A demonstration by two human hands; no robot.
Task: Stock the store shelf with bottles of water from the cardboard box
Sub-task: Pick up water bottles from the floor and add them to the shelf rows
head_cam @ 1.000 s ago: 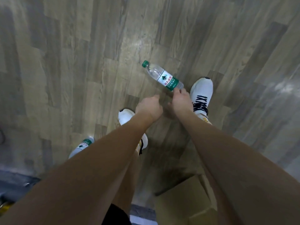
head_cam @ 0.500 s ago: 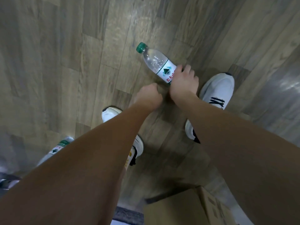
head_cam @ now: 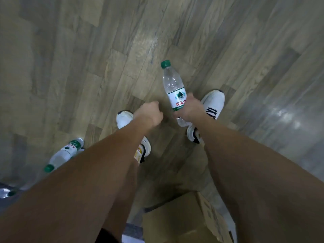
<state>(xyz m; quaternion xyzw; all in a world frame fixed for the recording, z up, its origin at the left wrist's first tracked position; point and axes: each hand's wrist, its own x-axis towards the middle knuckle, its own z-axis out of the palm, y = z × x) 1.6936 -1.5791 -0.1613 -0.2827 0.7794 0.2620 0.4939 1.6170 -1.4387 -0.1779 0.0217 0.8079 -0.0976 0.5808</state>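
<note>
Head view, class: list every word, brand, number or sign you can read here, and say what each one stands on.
"农夫山": red characters on the white label of the held bottle, gripped by the right hand; a green mountain logo sits above them.
Small green print below the characters: too small to read.
Label on the floor bottle: blurred, unreadable.
Marks on the cardboard box: unreadable.

We have a single view, from a wide-angle camera worn on the person's head. It looks almost straight down past both forearms to the wood-plank floor (head_cam: 87,67). The arms loom large at the bottom edge, the hands sit near the centre, and the shoes lie beyond them. The floor planks seem to bend toward the frame's edges, probably from the lens. No second view overlaps it.
</note>
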